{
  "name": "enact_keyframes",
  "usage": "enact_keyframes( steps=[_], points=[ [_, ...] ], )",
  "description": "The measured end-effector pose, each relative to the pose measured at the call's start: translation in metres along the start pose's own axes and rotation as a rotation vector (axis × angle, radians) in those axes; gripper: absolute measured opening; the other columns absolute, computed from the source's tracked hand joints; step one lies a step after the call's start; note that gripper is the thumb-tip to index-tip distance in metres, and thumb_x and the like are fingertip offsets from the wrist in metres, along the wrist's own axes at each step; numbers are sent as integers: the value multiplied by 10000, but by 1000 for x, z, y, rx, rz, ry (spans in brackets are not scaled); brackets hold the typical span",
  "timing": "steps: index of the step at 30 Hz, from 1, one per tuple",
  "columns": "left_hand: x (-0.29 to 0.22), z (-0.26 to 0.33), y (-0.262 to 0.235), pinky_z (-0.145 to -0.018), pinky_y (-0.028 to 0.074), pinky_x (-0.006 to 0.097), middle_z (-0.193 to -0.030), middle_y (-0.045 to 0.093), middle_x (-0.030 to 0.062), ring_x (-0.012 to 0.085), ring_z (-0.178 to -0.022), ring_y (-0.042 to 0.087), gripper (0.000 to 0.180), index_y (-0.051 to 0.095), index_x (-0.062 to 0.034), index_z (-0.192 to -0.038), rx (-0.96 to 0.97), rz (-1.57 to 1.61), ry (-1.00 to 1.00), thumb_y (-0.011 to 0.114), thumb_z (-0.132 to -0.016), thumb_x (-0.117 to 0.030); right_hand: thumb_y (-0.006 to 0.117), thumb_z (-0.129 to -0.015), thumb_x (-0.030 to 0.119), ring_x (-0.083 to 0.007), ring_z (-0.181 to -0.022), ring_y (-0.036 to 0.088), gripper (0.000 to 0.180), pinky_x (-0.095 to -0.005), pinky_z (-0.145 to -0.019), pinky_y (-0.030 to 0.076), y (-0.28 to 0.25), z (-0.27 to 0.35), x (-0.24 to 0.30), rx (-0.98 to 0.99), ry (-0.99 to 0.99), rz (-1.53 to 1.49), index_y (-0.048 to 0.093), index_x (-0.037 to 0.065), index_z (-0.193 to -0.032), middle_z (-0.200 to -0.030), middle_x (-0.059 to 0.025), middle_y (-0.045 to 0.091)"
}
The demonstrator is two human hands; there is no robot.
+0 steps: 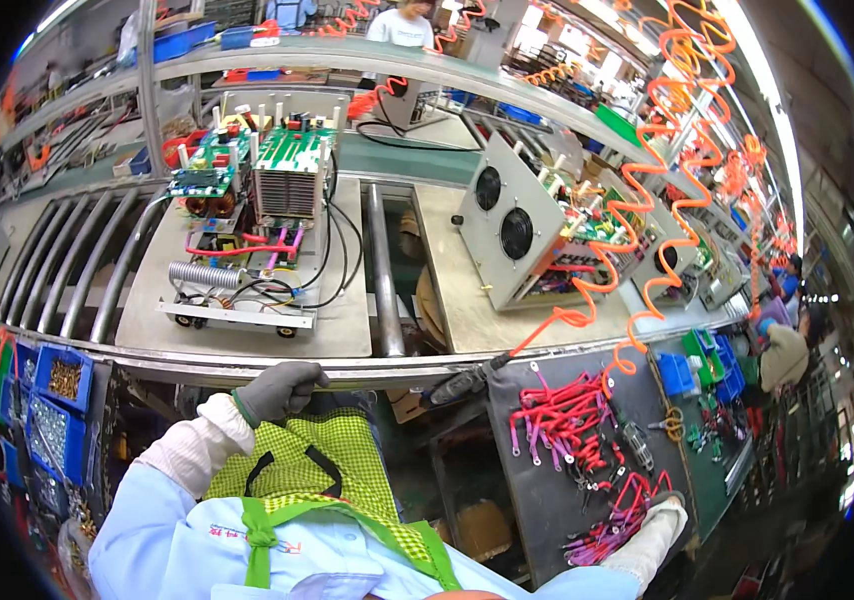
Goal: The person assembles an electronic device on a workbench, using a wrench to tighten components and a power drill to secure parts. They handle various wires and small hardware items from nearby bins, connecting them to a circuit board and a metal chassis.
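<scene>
The person's left hand [282, 388], in a grey glove, curls its fingers over the front metal edge of the table [347, 375] and grips that rim; it holds nothing else. Just beyond this hand, up on the table, lies an open electronic assembly [242, 255] on a grey plate: green circuit boards and a finned heat sink at the far end, a coiled metal tube, black and pink wires and a white front strip nearest the hand. The assembly is apart from the hand, straight ahead of it.

The right hand [659, 522], in a light glove, rests low on the right at the near edge of a dark tray [537, 500]. It lies flat among a heap of red and pink wires [572, 415], touching the nearest ones; whether its fingers close on any wire cannot be told. A dark power screwdriver [462, 382] on an orange coiled hose [597, 290] lies between the two hands at the table's rim. Blue bins of screws [62, 400] sit to the left.
</scene>
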State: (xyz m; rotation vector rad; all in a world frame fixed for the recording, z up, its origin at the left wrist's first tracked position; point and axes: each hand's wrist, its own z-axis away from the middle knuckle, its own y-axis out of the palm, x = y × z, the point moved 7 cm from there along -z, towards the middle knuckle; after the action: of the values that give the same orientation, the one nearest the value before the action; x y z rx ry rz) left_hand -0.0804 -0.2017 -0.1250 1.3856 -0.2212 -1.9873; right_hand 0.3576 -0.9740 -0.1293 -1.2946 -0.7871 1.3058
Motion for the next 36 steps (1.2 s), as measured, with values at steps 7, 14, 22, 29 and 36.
enact_keyframes(
  steps=[7,14,22,29,36],
  points=[
    [11,-5,-20,-402,191,228,-564,306,-69,46,-446,251,168,589,-38,-878,30,51,-14,511,-917,-181,573,-869,251,-300,-766,616,297,-418,-628,476,-20,-3,-15,-193,-206,-202,641,66,-1091,-976,-156,656],
    [37,-29,-13,-408,206,224,-582,316,-57,54,-467,263,237,578,-28,-870,89,-17,-3,456,-957,-212,514,-901,150,-225,-755,553,344,-349,-654,450,-73,42,-26,-562,-158,-1100,553,-22,-1196,-966,-161,612],
    [11,-9,-12,-436,256,242,-581,337,-46,65,-474,309,236,589,-22,-875,172,-359,234,461,-939,-209,491,-937,123,-248,-827,566,206,-362,-778,454,-286,261,202,-879,-653,-1122,532,-44,-1050,-898,-129,557],
    [-107,51,50,-523,394,245,-676,442,-11,71,-561,418,243,625,-59,-1090,150,-1028,783,457,-931,-135,621,-846,44,-267,-774,586,125,-354,-702,465,-289,409,455,-942,-1420,-750,604,25,-969,-886,-126,587],
    [-147,84,42,-464,265,195,-651,339,-61,40,-516,326,559,341,-10,-1421,245,-46,532,505,-918,-189,622,-867,109,-362,-798,582,136,-415,-684,473,-227,500,575,-685,-1706,-1020,624,29,-977,-868,-167,589]
  ],
)
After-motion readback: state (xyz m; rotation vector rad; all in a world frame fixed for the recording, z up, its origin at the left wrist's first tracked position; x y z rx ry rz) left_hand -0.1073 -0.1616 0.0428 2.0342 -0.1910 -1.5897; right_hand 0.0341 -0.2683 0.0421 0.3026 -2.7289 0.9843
